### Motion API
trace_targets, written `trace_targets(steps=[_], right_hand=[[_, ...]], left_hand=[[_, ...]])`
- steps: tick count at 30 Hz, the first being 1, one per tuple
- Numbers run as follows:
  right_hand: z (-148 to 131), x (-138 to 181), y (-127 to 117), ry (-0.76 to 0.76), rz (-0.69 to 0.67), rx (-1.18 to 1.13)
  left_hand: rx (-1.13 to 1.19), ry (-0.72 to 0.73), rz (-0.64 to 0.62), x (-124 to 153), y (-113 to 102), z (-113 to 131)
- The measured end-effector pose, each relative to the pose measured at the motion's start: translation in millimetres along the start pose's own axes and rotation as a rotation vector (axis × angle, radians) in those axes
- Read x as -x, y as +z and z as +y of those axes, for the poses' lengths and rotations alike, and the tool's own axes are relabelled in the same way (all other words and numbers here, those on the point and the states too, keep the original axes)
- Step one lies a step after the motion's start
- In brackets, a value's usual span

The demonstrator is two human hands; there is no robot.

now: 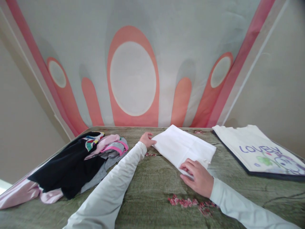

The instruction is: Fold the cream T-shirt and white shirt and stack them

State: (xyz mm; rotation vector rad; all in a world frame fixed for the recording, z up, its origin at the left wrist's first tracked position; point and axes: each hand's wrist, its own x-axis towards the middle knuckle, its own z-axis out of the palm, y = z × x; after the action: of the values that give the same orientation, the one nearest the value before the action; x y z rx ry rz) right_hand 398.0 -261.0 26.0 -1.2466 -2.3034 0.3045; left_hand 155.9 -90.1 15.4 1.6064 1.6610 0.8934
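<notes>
A white folded garment [182, 143] lies at an angle on the table, with a few small shiny bits near its right end. My left hand [147, 140] reaches to its left corner, fingers and thumb closed on the edge. At the near edge, my right hand [197, 178] has its fingers curled over the cloth and the thumb lower down by the border. The garment's underside is hidden, so its kind cannot be made out.
On the left lies a loose heap of clothes, with a black garment [69, 165] and pink and grey pieces. A white shirt lettered "LOVELY" [257, 146] lies flat over dark cloth on the right. Behind the wood-patterned table [147, 200] rises a pink-and-grey backdrop [166, 47].
</notes>
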Motion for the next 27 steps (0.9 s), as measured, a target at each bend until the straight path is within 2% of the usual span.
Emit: trace_targets(steps=[6, 9, 13, 17, 21, 23, 27], right_hand=[[0, 0, -1, 0.011, 0.0, -0.023], [0, 0, -1, 0.016, 0.005, -0.027], [-1, -1, -1, 0.02, 0.022, -0.03], [-1, -2, -2, 0.036, 0.004, -0.035], [-2, -3, -3, 0.051, -0.015, -0.045], [-2, -2, -3, 0.051, -0.012, -0.049], [-4, -1, -2, 0.05, 0.007, -0.041]], left_hand=[[0.019, -0.09, -0.153, -5, 1, 4], [0.056, -0.133, -0.227, -16, 3, 11], [0.157, -0.128, -0.394, -34, 6, 17], [0.27, -0.02, -0.547, -44, 7, 20], [0.275, 0.047, -0.659, -47, 5, 27], [0.263, 0.126, -0.657, -48, 6, 31], [0.046, 0.369, -0.51, -54, 10, 34]])
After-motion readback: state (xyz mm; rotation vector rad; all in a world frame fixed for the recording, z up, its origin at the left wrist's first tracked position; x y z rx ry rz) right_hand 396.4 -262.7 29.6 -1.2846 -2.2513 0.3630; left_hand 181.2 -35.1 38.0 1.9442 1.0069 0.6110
